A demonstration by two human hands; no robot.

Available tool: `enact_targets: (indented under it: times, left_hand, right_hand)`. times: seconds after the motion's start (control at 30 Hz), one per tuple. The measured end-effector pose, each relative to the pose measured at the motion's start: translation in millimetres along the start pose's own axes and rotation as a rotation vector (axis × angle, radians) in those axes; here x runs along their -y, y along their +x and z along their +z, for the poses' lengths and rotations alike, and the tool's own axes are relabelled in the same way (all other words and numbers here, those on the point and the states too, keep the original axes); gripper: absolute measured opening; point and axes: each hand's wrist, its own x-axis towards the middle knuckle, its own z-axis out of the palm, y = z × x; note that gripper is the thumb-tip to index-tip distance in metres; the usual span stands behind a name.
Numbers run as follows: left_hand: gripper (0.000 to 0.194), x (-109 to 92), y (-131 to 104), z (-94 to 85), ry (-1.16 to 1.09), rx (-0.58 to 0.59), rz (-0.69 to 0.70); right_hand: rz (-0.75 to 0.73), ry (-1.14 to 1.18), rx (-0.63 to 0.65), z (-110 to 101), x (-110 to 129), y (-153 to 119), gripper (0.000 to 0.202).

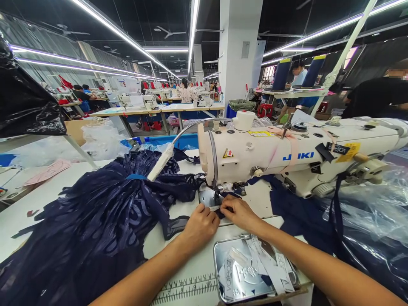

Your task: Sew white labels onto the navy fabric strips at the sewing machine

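White pillar (236, 63), ceiling fan (170, 33), grey curtains (47, 37)

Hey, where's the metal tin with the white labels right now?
In the head view, the tin sits low, right of centre, just right of the printed ruler, in front of the sewing machine and below the right hand.

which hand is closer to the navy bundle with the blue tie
Left. The left hand is just to the right of the navy bundle, near the needle area of the sewing machine; the right hand is farther right.
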Motion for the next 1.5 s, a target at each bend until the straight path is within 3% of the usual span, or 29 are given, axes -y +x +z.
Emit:
enact_targets:
  times: [0.13,0.37,0.47,0.6,0.83,1.5]
  left_hand:
    - [0.019,-1,0,4.0,-0.025,0.008,0.001]
    - [0.016,9,-8,-10.0,-0.135,0.098,-0.063]
    - [0.017,18,-15,-16.2,-0.223,0.08,-0.003]
    - [0.017,15,-13,-9.6,-0.339,0.117,0.055]
    - [0.007,-10,16,11.5,-0.264,0.264,-0.151]
    - [0.01,-15,22,29.3,-0.2,0.2,-0.25]
  right_hand:
    - [-0.106,-0.057,0.019,0,-1,-7,0.016]
    - [-0.321,-0.607,0.013,6,12,-23,0.017]
    - [-0.467,-0.667,0.083,-2,11,-21,0.019]
    - [-0.588,-0.675,0.143,-16,-2,-10,0.021]
    - [-0.555,-0.68,0.096,-18,-24,7,0.029]
    - [-0.549,-0.585,0.01,-15,-33,11,0.034]
